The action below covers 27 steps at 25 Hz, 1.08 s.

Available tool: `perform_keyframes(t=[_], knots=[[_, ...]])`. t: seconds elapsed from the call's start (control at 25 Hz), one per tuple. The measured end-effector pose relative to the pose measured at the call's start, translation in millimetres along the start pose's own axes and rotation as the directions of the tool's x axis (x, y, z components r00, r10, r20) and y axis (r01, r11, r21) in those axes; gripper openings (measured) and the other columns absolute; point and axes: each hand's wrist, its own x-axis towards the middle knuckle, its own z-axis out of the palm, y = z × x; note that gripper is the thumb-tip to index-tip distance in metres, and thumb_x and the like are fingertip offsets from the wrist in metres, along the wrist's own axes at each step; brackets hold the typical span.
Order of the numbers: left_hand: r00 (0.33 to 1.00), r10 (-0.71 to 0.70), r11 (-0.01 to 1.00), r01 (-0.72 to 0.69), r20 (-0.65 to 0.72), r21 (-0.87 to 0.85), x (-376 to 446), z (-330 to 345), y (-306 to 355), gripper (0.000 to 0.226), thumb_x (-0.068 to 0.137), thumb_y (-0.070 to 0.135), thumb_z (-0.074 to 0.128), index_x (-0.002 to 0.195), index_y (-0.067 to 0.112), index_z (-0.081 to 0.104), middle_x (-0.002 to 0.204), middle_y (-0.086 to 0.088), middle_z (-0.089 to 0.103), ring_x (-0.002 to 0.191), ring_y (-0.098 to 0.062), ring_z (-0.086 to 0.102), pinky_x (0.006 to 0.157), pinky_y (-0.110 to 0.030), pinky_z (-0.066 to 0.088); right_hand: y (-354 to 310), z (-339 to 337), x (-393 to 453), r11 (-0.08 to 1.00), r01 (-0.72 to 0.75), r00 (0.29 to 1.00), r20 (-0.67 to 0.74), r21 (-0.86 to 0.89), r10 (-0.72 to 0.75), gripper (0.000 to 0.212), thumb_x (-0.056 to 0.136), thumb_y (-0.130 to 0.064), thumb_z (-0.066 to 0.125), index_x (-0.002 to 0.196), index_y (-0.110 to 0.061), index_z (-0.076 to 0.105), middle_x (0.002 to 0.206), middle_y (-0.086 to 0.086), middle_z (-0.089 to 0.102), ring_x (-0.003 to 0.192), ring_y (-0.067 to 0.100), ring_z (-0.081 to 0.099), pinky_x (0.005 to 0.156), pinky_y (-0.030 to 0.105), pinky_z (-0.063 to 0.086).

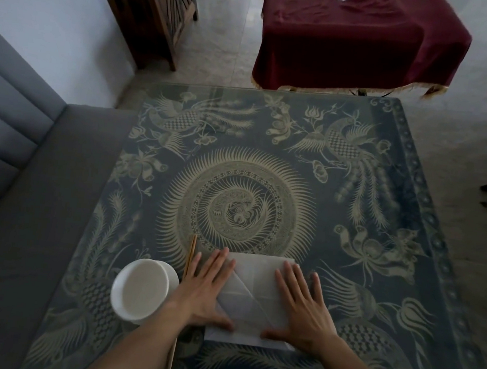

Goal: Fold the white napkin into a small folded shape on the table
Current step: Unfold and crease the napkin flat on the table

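white bowl [140, 289] beside chopsticks [189, 256] — grey sofa [14, 177] left — maroon-draped table [354, 37] beyond

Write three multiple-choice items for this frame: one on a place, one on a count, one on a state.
1. Where is the bowl relative to the napkin?
A. Left of it
B. On top of it
C. Beyond it, at the table's far edge

2. How many hands rest on the napkin?
A. None
B. One
C. Two

3. What state is the napkin in?
A. Crumpled into a ball
B. Lying flat with fold lines showing
C. Rolled into a tube

Answers:
1. A, the white bowl stands left of the napkin, beside the left hand, with a chopstick between them.
2. C, the left hand and right hand both lie palm down on it.
3. B, it lies flat on the table, with a diagonal crease visible between the hands.
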Motion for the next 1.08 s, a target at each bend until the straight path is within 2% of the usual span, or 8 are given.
perform_keyframes(t=[0.28, 0.44, 0.52, 0.56, 0.68, 0.8, 0.88, 1.08], knots=[[0.999, -0.009, 1.0, 0.009, 0.039, 0.015, 2.7, -0.4, -0.8, 0.139, 0.054, 0.101, 0.035, 0.146, 0.021, -0.034, 0.15, -0.008, -0.044, 0.136, -0.023, -0.043, 0.111, -0.061, -0.019, 7.3, 0.4, -2.3, 1.0, -0.005, 1.0, 0.002, 0.013, 0.005, 0.135, 0.055, -0.103, 0.026, 0.151, -0.016, -0.014, 0.158, 0.011, -0.023, 0.142, 0.026, -0.027, 0.111, 0.064, -0.009], [0.996, -0.007, 0.999, 0.003, -0.089, -0.042, -0.9, -4.8, -1.7, 0.131, 0.062, 0.102, 0.029, 0.15, 0.021, -0.025, 0.157, -0.003, -0.035, 0.142, -0.021, -0.034, 0.114, -0.055, -0.017, 2.5, -2.5, -9.8, 1.0, 0.001, 0.998, -0.062, 0.022, 0.001, 0.128, 0.064, -0.099, 0.026, 0.153, -0.013, -0.007, 0.161, 0.011, -0.015, 0.146, 0.028, -0.018, 0.113, 0.062, -0.004], [0.974, -0.143, 0.975, 0.108, -0.176, -0.193, -3.1, -12.3, -4.0, 0.113, 0.078, 0.09, 0.035, 0.155, 0.022, -0.013, 0.163, -0.001, -0.018, 0.148, -0.022, -0.016, 0.119, -0.049, -0.005, -2.9, -2.5, -18.2, 0.999, 0.05, 0.993, -0.112, 0.017, -0.048, 0.111, 0.077, -0.088, 0.031, 0.154, -0.011, 0.011, 0.162, 0.011, 0.005, 0.148, 0.028, -0.002, 0.112, 0.059, 0.008], [0.946, -0.236, 0.944, 0.169, -0.221, -0.282, -2.4, -16.4, -3.9, 0.099, 0.087, 0.078, 0.041, 0.156, 0.021, -0.002, 0.164, -0.003, 0.0, 0.149, -0.024, 0.0, 0.119, -0.046, 0.008, -5.7, 0.2, -21.9, 0.996, 0.092, 0.986, -0.141, 0.003, -0.09, 0.101, 0.083, -0.082, 0.033, 0.153, -0.011, 0.018, 0.162, 0.01, 0.012, 0.148, 0.027, 0.002, 0.112, 0.056, 0.011], [0.869, -0.404, 0.868, 0.266, -0.285, -0.42, 11.1, -30.8, 1.5, 0.067, 0.097, 0.048, 0.054, 0.151, 0.018, 0.03, 0.147, -0.003, 0.04, 0.134, -0.021, 0.037, 0.107, -0.038, 0.036, -12.1, 9.8, -29.9, 0.982, 0.184, 0.959, -0.209, -0.049, -0.19, 0.08, 0.09, -0.068, 0.04, 0.149, -0.015, 0.034, 0.157, 0.009, 0.028, 0.147, 0.026, 0.008, 0.112, 0.05, 0.014], [0.866, -0.445, 0.852, 0.33, -0.227, -0.407, 25.1, -44.1, 6.1, 0.058, 0.096, 0.037, 0.06, 0.146, 0.016, 0.04, 0.139, -0.002, 0.048, 0.127, -0.02, 0.044, 0.102, -0.036, 0.04, -14.8, 13.3, -36.0, 0.967, 0.241, 0.939, -0.232, -0.086, -0.255, 0.071, 0.087, -0.064, 0.047, 0.142, -0.019, 0.046, 0.15, 0.007, 0.042, 0.145, 0.026, 0.017, 0.111, 0.047, 0.012], [0.869, -0.451, 0.858, 0.361, -0.201, -0.367, 31.2, -48.7, 6.2, 0.05, 0.094, 0.031, 0.062, 0.14, 0.017, 0.048, 0.132, -0.002, 0.053, 0.121, -0.021, 0.049, 0.097, -0.035, 0.042, -15.4, 14.6, -39.8, 0.949, 0.29, 0.921, -0.234, -0.123, -0.311, 0.068, 0.086, -0.065, 0.05, 0.138, -0.021, 0.053, 0.145, 0.006, 0.049, 0.14, 0.026, 0.032, 0.111, 0.045, 0.013], [0.856, -0.505, 0.806, 0.421, -0.111, -0.416, 41.2, -55.5, 9.3, 0.01, 0.092, 0.015, 0.058, 0.099, 0.022, 0.062, 0.111, -0.001, 0.061, 0.098, -0.02, 0.057, 0.082, -0.034, 0.048, -15.3, 11.4, -46.6, 0.947, 0.302, 0.923, -0.213, -0.111, -0.319, 0.067, 0.079, -0.067, 0.06, 0.133, -0.027, 0.058, 0.14, 0.003, 0.056, 0.13, 0.023, 0.049, 0.108, 0.044, 0.022]])
